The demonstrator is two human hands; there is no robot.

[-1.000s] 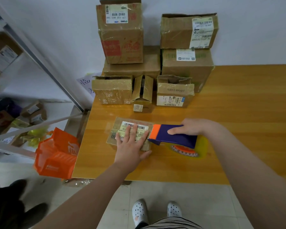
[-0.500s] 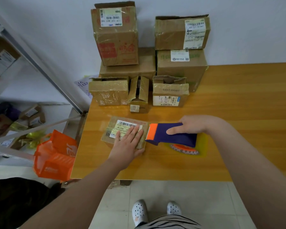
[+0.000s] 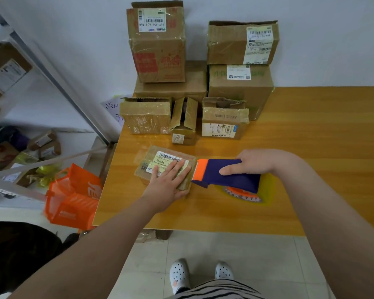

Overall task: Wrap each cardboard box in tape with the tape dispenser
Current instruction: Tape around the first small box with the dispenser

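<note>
A small flat cardboard box [image 3: 160, 160] with a barcode label lies on the wooden table [image 3: 311, 137] near its left front corner. My left hand [image 3: 167, 181] presses flat on the box's right half, fingers straight. My right hand [image 3: 255, 161] grips a purple and orange tape dispenser [image 3: 227, 172] just right of the box. Its orange toothed end touches the box's right edge. The yellowish tape roll [image 3: 248, 192] sits under the dispenser.
Several taped cardboard boxes [image 3: 158, 44] are stacked against the wall at the table's back left. An orange bag [image 3: 73, 197] hangs beside the table's left edge. A metal shelf [image 3: 15, 83] with parcels stands at the left. My feet in white shoes [image 3: 200, 275] are below the table edge.
My left hand has slid toward the box's right edge, uncovering more of the label. The dispenser stays at the box's right edge.
</note>
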